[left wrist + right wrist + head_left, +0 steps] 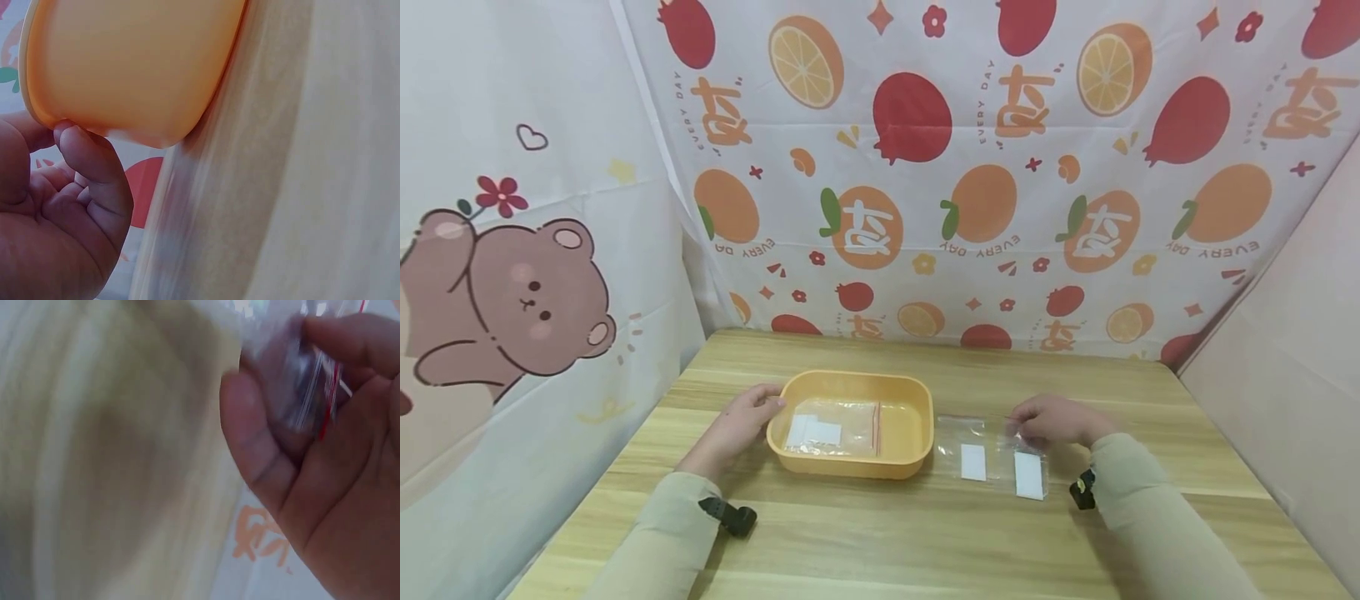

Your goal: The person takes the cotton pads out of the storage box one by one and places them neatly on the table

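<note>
A yellow plastic basin (pixel 850 469) sits on the wooden table. My left hand (pixel 737 425) pinches its left end by the rim; in the left wrist view, thumb and fingers (pixel 94 156) meet at the basin wall (pixel 137 69). Inside the basin lies a clear zip-lock bag (pixel 859 417) with white labels. To the basin's right, my right hand (pixel 1060 421) pinches the top of a clear zip-lock bag (pixel 1028 475) bearing a white label. The right wrist view shows its crumpled plastic (pixel 290 381) and red zip line between thumb and fingers. Another labelled zip-lock bag (pixel 973 462) lies beside it, seemingly overlapping.
The wooden table (pixel 880 542) runs back to a fruit-print cloth (pixel 925 208). A bear-print cloth (pixel 535 292) hangs at the left, and a pale wall (pixel 1292 350) stands at the right. Dark wrist straps (pixel 730 515) are on both arms.
</note>
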Tool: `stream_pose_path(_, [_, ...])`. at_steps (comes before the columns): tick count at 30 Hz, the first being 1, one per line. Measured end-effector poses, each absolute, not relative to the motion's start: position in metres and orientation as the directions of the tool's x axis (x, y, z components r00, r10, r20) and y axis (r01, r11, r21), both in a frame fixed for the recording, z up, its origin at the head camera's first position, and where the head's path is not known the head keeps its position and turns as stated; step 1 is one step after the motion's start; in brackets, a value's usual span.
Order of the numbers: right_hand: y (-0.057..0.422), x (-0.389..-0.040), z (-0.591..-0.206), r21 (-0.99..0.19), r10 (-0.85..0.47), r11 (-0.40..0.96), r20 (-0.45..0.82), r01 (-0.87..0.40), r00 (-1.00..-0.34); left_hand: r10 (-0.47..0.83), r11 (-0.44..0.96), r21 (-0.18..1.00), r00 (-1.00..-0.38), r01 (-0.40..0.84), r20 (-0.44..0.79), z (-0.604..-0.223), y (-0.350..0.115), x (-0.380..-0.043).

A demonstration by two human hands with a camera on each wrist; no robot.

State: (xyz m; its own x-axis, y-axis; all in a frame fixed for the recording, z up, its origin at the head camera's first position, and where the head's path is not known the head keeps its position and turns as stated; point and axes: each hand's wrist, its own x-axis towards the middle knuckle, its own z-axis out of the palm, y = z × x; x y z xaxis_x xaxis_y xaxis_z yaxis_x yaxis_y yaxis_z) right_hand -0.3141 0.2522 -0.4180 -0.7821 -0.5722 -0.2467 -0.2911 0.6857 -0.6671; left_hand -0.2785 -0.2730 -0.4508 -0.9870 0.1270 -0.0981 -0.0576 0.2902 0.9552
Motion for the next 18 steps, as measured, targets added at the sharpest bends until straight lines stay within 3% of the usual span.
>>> stream_pose_path(9, [0.237,-0.32,-0.443,-0.517,-0.463,0.792,-0.16,-0.326,-0.872,0.119,0.295,0.953,-0.987,-0.071,-0.11,-0.451,-0.272,-0.278])
stream_pose_path(18, [0.225,-0.322,-0.446,-0.409,-0.402,0.848,-0.078,-0.338,-0.912,0.117,0.301,0.951,-0.987,-0.07,-0.11,-0.451,-0.273,-0.278])
